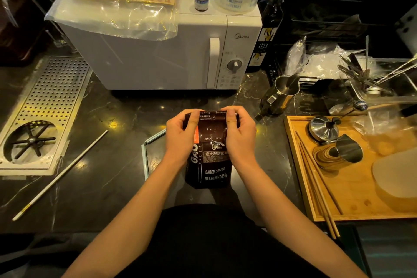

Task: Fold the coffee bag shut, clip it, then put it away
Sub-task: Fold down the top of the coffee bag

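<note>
A dark brown coffee bag [212, 162] with white lettering stands upright on the black marble counter, straight in front of me. My left hand [182, 135] grips the bag's top left corner. My right hand [239, 133] grips the top right corner. The bag's top edge is folded over between my thumbs and fingers. A long thin white stick [61, 174], possibly a sealing bar, lies diagonally on the counter to the left. No other clip is visible.
A white microwave [162, 52] stands just behind the bag, with a scale, tape roll and small bottle on top. A perforated metal drain tray [45, 106] lies at left. A wooden tray [352, 187] with steel cups and chopsticks is at right. A light blue tray [146, 156] sits under my left wrist.
</note>
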`<state>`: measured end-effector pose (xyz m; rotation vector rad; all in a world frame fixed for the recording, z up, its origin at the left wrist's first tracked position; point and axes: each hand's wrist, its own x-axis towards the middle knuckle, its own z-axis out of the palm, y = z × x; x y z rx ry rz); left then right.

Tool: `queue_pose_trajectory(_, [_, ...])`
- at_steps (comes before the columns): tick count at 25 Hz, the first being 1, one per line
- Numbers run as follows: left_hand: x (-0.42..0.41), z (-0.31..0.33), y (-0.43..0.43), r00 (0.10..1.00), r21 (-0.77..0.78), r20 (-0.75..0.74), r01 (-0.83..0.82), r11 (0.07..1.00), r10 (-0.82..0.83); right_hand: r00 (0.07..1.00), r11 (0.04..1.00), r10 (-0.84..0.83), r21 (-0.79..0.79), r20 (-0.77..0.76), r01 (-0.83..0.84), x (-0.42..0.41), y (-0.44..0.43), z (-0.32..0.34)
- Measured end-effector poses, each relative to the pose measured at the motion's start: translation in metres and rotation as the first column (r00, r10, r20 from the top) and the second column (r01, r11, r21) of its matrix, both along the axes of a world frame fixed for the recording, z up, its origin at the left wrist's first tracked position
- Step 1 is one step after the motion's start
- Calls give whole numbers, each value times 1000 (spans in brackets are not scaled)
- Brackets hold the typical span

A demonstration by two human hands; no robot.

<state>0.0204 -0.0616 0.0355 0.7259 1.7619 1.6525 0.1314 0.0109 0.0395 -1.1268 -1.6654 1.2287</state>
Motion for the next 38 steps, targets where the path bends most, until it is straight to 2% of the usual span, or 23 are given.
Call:
queue_pose_trajectory(3, [-19,11,-9,937,-31,-335,91,995,-96,977,973,175,128,123,-190,18,12,14])
queue_pose_trajectory(6, [-30,26,-10,851,-77,-481,200,977,-212,924,908,282,241,258,-344,25,19,26])
queue_pose_trajectory(9, [-28,33,-11,829,-95,-500,234,968,-250,907,876,318,280,275,-392,17,19,28])
queue_pose_trajectory(14, [-25,28,-13,814,-67,-527,247,967,-245,927,908,220,282,304,-308,7,9,22])
queue_pose_trajectory(19, [-22,27,-11,808,-48,-544,238,970,-226,957,935,211,245,200,-257,15,3,23])
queue_pose_trajectory(26, [-22,28,-13,799,-62,-552,247,967,-239,956,946,194,216,219,-241,16,0,22])
queue_pose_trajectory(30, [-24,29,-18,814,-54,-537,227,973,-219,962,943,211,222,171,-246,22,3,22])
queue_pose_trajectory(33, [-29,29,-22,862,-93,-450,217,972,-235,977,972,180,128,117,-195,33,5,20])
queue_pose_trajectory(38, [-31,27,-25,895,-95,-399,175,980,-199,984,981,134,125,114,-148,28,4,18])
